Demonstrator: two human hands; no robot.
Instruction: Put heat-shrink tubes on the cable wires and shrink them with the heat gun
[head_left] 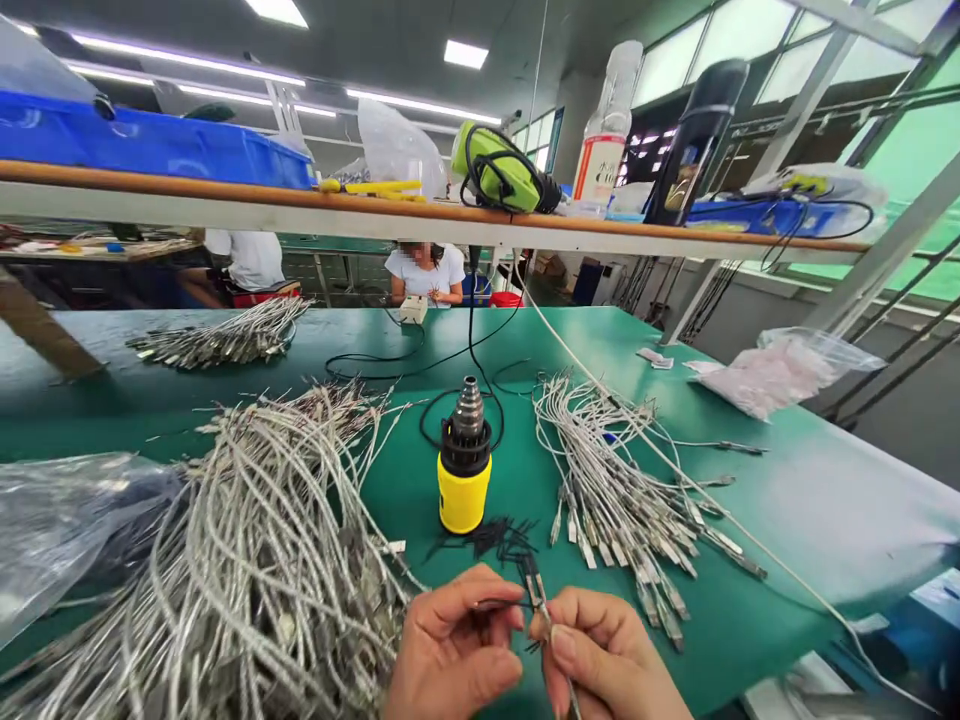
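Just above the near edge of the green workbench (pixel 787 500), both hands work close together. The right hand (pixel 607 655) pinches a crimped metal terminal (pixel 535 590) narrowly between thumb and fingers. Its long axis runs almost straight away from the person, tip forward, with its wire (pixel 571 690) trailing down toward the body. The left hand (pixel 450 645) closes narrowly on a thin dark piece (pixel 495 603), too small to identify, right beside the terminal. Just ahead of the grip lie scattered black sleeve pieces (pixel 487 540), and beyond them stands an upright yellow heat gun (pixel 465 490), metal nozzle up. Bundles of braided wire with terminals crowd both sides: a large heap (pixel 255 560) touches the left hand, and another (pixel 622 500) spreads right of the grip. Further left, a clear plastic bag (pixel 67 530) holds something dark; far right, another bag (pixel 780 375) holds pale pink items. Beyond the bench, a shelf (pixel 225 205) carries a blue plastic crate (pixel 142 140), and a co-worker (pixel 425 275) sits further off.
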